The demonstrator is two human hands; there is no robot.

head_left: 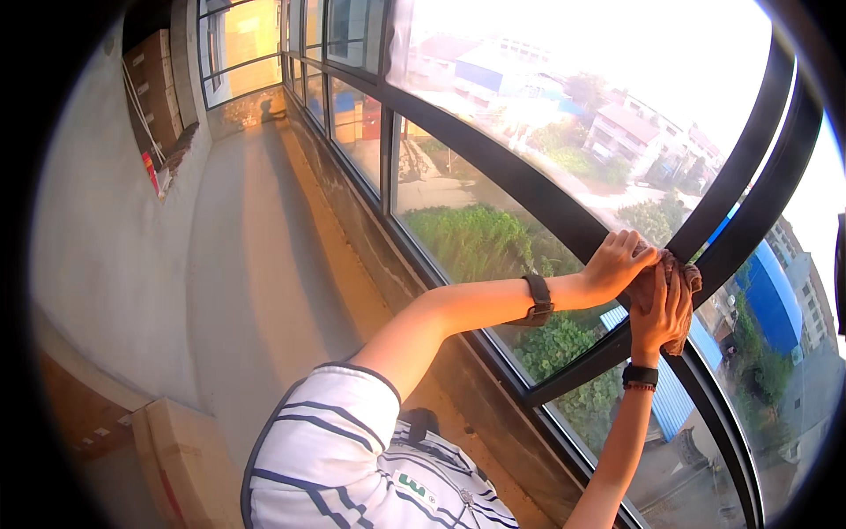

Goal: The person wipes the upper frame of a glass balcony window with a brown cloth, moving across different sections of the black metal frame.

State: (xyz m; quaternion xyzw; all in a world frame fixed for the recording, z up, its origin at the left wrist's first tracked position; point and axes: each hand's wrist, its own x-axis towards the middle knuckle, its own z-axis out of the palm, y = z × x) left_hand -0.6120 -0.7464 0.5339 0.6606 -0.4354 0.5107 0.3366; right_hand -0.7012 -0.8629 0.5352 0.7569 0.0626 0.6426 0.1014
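A crumpled brown cloth point(693, 280) is pressed against the dark window frame point(564, 204), where the crossbar meets the upright bars. My right hand point(663, 309) lies over the cloth with its fingers pointing up, holding it to the frame. Just left of it, my left hand point(617, 267) is closed, its curled fingers at the cloth's left edge. Part of the cloth is hidden beneath both hands. A dark watch band point(538, 300) is on my left wrist, and a dark band point(641, 377) circles my right wrist.
Large glass panes point(582, 97) run along the right, with greenery and buildings beyond. Below them is a low wall point(352, 220). A grey floor point(242, 264) stretches away on the left. A cardboard box point(189, 458) stands at lower left, and stacked boxes point(152, 88) are in the wall opening.
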